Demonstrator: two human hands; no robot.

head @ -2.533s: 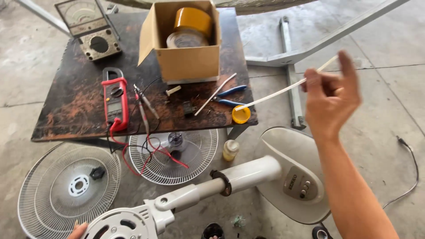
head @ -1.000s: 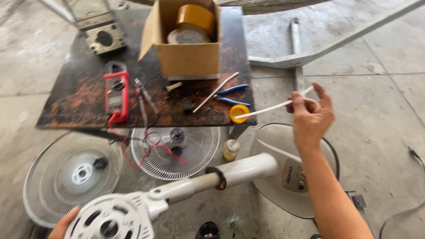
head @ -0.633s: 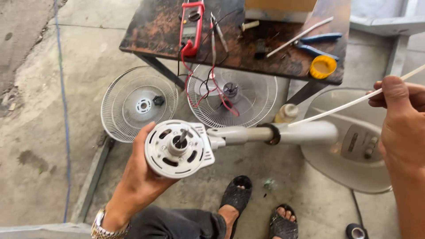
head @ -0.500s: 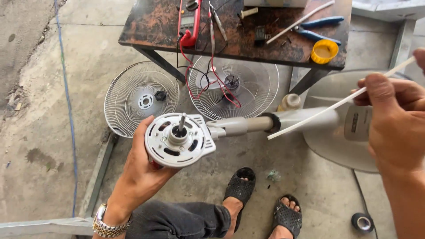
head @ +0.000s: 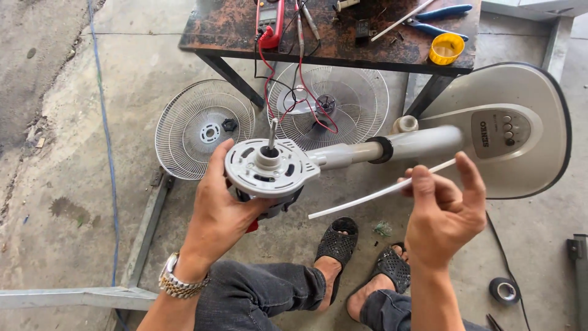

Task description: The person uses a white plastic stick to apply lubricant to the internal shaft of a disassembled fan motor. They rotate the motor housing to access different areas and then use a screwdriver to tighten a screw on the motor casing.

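Holding the fan motor (head: 269,171) up in my left hand (head: 223,214), fingers wrapped round its back, I have the shaft (head: 271,133) pointing up and toward me. My right hand (head: 444,214) pinches a thin white tube (head: 380,193) between thumb and fingertips, its free end just beside the motor's lower edge. The hands are apart. To do this well, I judge I should keep the motor steady, grip the tube nearer its tip so it flexes less, and line it up squarely before pushing. Behind, the fan base (head: 514,129) lies near the table (head: 331,43).
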